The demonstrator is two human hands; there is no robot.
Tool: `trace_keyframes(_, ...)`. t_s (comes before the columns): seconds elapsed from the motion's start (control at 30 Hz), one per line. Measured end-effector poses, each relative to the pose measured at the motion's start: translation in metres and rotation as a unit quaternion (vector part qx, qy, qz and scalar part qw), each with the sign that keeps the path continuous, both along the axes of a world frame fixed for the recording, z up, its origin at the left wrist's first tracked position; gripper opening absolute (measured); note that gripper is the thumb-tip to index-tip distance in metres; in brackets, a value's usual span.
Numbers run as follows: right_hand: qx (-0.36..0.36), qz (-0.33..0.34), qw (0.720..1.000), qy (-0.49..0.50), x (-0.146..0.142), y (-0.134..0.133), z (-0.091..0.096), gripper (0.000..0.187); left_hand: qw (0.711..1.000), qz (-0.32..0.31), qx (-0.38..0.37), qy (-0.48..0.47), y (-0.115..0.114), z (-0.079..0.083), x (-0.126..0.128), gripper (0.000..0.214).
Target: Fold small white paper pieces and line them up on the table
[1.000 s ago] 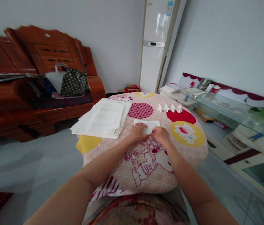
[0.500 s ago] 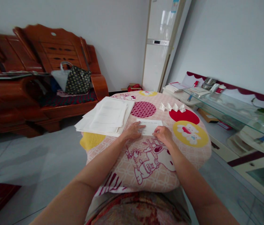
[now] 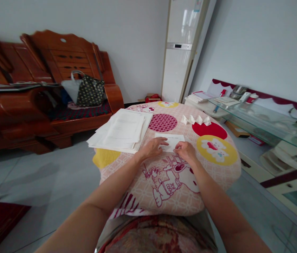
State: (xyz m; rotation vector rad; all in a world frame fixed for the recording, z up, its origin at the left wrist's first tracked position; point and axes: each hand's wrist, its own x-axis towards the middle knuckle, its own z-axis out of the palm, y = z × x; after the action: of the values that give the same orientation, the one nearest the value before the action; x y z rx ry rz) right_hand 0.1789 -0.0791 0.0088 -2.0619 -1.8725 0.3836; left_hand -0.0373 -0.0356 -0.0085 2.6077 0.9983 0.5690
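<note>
Hands near: our left hand (image 3: 152,149) flat, fingers spread, pinning small white sheet (image 3: 173,140) on cartoon tablecloth (image 3: 164,189). Our right hand (image 3: 186,151) curled at sheet's near edge; pinching or not, cannot tell. We judge creasing step; next fold needs edges aligned. Beyond: paper stack (image 3: 122,130), folded pieces (image 3: 196,120).

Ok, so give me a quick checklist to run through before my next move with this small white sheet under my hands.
1. Left hand lying flat on the small white paper sheet: ok.
2. Right hand at the sheet's near edge: ok. Whether it pinches that edge: cannot tell.
3. Sheet lying flat on the round table with the pink cartoon-print cloth: ok.
4. Thick stack of white papers apart from the sheet, on its left: ok.
5. Stack fully on the table: not ok, its left corner appears to overhang the edge.
6. Row of small folded white paper pieces beyond the sheet, clear of both hands: ok.
</note>
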Motion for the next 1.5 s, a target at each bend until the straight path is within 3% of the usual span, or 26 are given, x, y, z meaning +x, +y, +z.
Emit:
trace_keyframes(0.07,0.006,0.003,1.000,-0.002,0.000,-0.001,-0.001,0.014,1.000,-0.020,-0.002,0.013,-0.008,0.001,0.014,0.043)
trace_keyframes(0.2,0.018,-0.002,0.999,0.040,0.004,0.000,-0.003,0.016,0.998,0.007,0.007,0.065,-0.013,-0.003,0.029,0.039)
trace_keyframes(0.33,0.090,-0.071,0.987,0.110,0.020,0.004,-0.005,0.027,0.996,0.020,0.023,0.081,-0.009,-0.005,0.029,0.032)
trace_keyframes(0.5,0.142,-0.130,0.978,0.075,0.044,0.008,-0.007,0.036,0.997,0.027,0.022,0.064,-0.007,-0.006,0.027,0.032)
trace_keyframes(0.7,0.070,-0.062,0.995,-0.031,0.047,0.007,-0.010,0.035,0.998,0.039,0.025,0.053,-0.009,-0.008,0.027,0.029)
trace_keyframes(0.87,0.063,-0.027,0.997,-0.045,0.045,0.009,-0.010,0.031,0.998,0.038,0.028,0.045,-0.010,-0.007,0.027,0.028)
trace_keyframes(1.17,0.123,-0.074,0.975,0.167,0.051,0.012,-0.016,0.036,0.998,0.030,0.035,0.037,-0.007,-0.010,0.027,0.028)
trace_keyframes(1.3,0.114,-0.084,0.960,0.239,0.052,0.014,-0.019,0.033,0.998,0.032,0.040,0.032,-0.008,-0.011,0.027,0.029)
trace_keyframes(1.5,0.093,-0.028,0.955,0.279,0.052,0.016,-0.024,0.039,0.999,0.027,0.036,0.009,-0.006,-0.016,0.025,0.030)
